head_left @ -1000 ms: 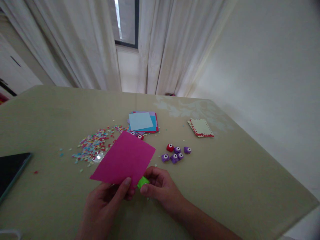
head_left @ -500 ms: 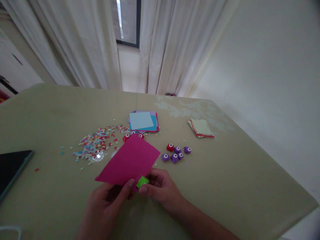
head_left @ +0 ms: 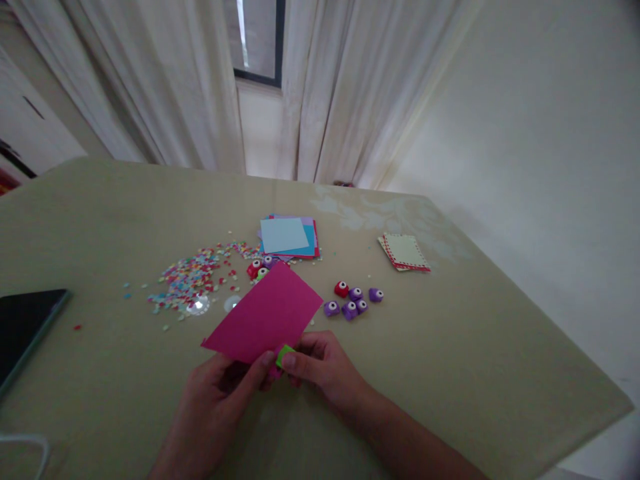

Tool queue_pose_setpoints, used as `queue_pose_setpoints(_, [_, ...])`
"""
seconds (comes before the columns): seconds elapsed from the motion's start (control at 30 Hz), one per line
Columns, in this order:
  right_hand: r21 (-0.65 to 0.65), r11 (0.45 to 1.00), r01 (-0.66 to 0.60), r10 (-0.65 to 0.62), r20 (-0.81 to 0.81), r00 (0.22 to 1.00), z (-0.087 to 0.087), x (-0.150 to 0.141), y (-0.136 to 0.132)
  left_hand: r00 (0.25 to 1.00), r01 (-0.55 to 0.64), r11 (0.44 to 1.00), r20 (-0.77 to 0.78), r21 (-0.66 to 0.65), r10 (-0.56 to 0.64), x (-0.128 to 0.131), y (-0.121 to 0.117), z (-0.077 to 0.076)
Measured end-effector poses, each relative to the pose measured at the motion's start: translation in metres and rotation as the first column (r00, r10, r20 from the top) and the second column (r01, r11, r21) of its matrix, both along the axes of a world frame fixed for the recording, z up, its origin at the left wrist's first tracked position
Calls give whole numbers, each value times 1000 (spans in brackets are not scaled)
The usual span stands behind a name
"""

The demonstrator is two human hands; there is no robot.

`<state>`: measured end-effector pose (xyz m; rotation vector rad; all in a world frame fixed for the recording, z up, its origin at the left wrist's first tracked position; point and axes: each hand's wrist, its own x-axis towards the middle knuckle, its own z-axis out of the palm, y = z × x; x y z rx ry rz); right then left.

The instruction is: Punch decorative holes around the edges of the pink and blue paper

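Observation:
Between the thumb and fingers of my left hand (head_left: 225, 393) is the lower corner of a sheet of magenta paper (head_left: 270, 313), tilted above the table. My right hand (head_left: 323, 363) pinches a small green paper punch (head_left: 283, 355) at the paper's lower right edge, its thumb across the punch. The fingers behind the paper are partly hidden. Beyond the paper lie several red, purple and green punches (head_left: 255, 269), partly covered by it. To the right sits a group of purple punches (head_left: 350, 309) with a red punch (head_left: 341, 289).
Colourful paper confetti (head_left: 193, 277) is scattered at left, with a clear round piece (head_left: 199, 305) beside it. Stacked coloured paper (head_left: 285, 235) lies at the back. Red-edged cream cards (head_left: 406, 251) are at right. A dark tablet-like device (head_left: 30, 327) and a white cable (head_left: 30, 439) lie at far left.
The magenta paper has shifted a little right and tilted, uncovering more of the punches behind it. My right thumb has moved over the green punch, which now meets the paper's edge.

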<state>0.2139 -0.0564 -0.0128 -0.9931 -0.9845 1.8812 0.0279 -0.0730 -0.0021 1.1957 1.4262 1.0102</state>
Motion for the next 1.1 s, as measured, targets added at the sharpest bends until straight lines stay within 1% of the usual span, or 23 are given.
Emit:
queue_pose_setpoints(0.1, [11,1000,8,-8,15,1000,0,0,0,999,43,999,13,-4,-43,-1,2,0])
queue_pose_setpoints(0.23, [14,1000,8,-9,17,1000,1,0,-1,998,45,999,54,-3,-45,-1,5,1])
queue_pose_setpoints(0.33, [10,1000,10,-10,13,1000,2,1,0,995,72,997,75,-26,-69,-1,6,2])
queue_pose_setpoints(0.43, [8,1000,13,-14,14,1000,2,1,0,994,87,995,65,-58,-83,-1,6,2])
queue_pose_setpoints(0.53, [16,1000,-14,14,21,1000,3,1,0,995,90,993,52,-78,-86,-2,5,2])
queue_pose_setpoints(0.63, [14,999,-36,36,10,999,4,1,0,995,89,994,59,-61,-86,-2,5,0])
queue_pose_setpoints(0.8, [-22,999,-30,30,0,1000,3,1,1,995,97,993,47,-70,-94,-3,4,-4])
queue_pose_setpoints(0.97, [0,999,-40,40,29,999,2,2,1,990,122,990,78,-66,-117,-2,5,-1])
queue_pose_setpoints(1.1, [16,998,-67,67,35,997,6,2,2,986,156,986,64,-64,-152,-3,7,1])
